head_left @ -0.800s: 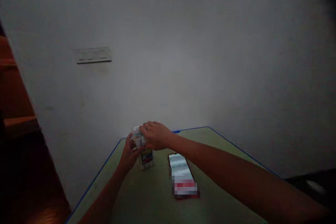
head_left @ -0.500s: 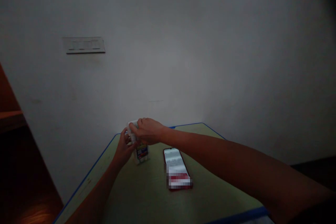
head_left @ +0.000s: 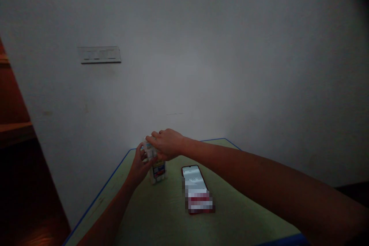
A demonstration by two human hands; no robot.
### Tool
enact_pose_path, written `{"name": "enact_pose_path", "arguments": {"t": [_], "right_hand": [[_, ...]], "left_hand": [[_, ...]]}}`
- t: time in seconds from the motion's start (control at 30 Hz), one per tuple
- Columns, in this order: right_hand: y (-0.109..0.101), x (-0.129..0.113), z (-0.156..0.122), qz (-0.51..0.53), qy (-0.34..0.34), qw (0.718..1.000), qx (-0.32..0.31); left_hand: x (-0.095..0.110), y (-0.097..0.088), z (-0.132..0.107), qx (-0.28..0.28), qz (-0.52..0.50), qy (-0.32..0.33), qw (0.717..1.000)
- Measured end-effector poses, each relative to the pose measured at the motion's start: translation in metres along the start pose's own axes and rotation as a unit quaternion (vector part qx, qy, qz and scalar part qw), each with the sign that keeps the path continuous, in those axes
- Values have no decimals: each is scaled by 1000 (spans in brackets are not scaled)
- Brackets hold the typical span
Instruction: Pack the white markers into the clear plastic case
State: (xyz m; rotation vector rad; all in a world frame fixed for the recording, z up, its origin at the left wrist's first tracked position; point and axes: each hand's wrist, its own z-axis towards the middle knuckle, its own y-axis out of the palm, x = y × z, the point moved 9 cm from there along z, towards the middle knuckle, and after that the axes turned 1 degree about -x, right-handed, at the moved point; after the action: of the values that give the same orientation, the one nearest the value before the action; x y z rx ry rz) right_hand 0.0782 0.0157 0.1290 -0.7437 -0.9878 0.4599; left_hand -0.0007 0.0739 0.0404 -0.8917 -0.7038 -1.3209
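A clear plastic container (head_left: 158, 170) with a dark, colourful label and white stick-like contents stands on the far left of the tabletop. Around its left side, my left hand (head_left: 140, 166) is closed, with the thumb across the front. My right hand (head_left: 169, 144) reaches over from the right, its fingers curled on the whitish upper part of the container. The hands hide much of the top, so I cannot tell whether a lid is loose. Nearer to me lies a phone (head_left: 194, 184) with a red edge, its lit screen showing timer digits and partly pixelated.
The pale green table (head_left: 161, 215) has a blue edge and stands against a grey-white wall (head_left: 201, 65). A switch panel (head_left: 99, 55) is fixed on the wall at left. Orange-brown shelving (head_left: 14, 100) stands at the far left.
The view has shifted slightly, so the scene sits a little further right and lower. Both hands stay on the container; my right fingers have moved slightly over its top.
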Motion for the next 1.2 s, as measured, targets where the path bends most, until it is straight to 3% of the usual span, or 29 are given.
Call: {"name": "enact_pose_path", "arguments": {"t": [0.2, 0.43, 0.67, 1.0, 1.2], "right_hand": [[-1, -6, 0, -36, 17, 999, 26], [-2, -12, 3, -35, 18, 999, -8], [-2, 14, 8, 43, 45, 997, -40], [12, 45, 9, 180, 131, 975, -23], [21, 47, 9, 228, 117, 966, -26]], "left_hand": [[-1, 0, 4, -2, 1, -7, 1000], [-1, 1, 4, -11, -3, -11, 1000], [-4, 1, 3, -12, 5, -15, 1000], [1, 2, 2, -7, -5, -26, 1000], [3, 3, 0, -10, -4, -25, 1000]]}}
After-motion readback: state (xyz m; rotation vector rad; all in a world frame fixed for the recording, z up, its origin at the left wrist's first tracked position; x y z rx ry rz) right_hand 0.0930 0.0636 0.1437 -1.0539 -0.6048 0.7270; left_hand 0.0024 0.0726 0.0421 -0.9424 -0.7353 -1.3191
